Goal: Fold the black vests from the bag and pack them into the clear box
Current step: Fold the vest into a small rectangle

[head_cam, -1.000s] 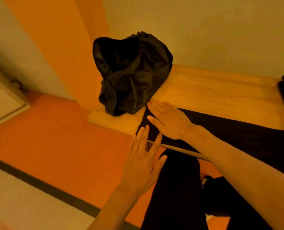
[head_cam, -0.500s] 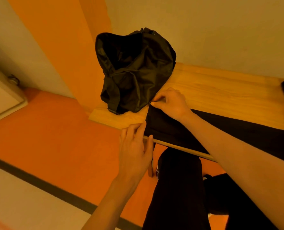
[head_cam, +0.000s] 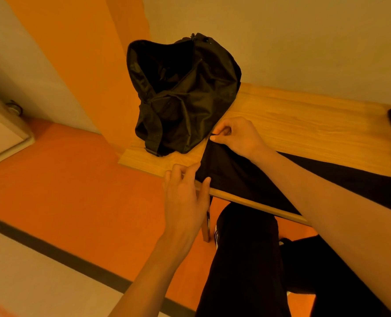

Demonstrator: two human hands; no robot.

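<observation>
Both left hand [head_cam: 185,199], at bench [head_cam: 304,124] edge, and right hand [head_cam: 239,137], beside bag [head_cam: 185,99], pinch vest [head_cam: 231,175].

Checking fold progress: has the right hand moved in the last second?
Yes. The right hand went from flat on the black vest to pinching its far corner, nearer the bag.

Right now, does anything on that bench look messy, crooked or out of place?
Nothing is spilled or damaged. The bag slumps crumpled, mouth gaping, at the left end of the bench, normal for soft fabric. The vest lies flat; the left hand and right hand pinch its two end corners.
</observation>
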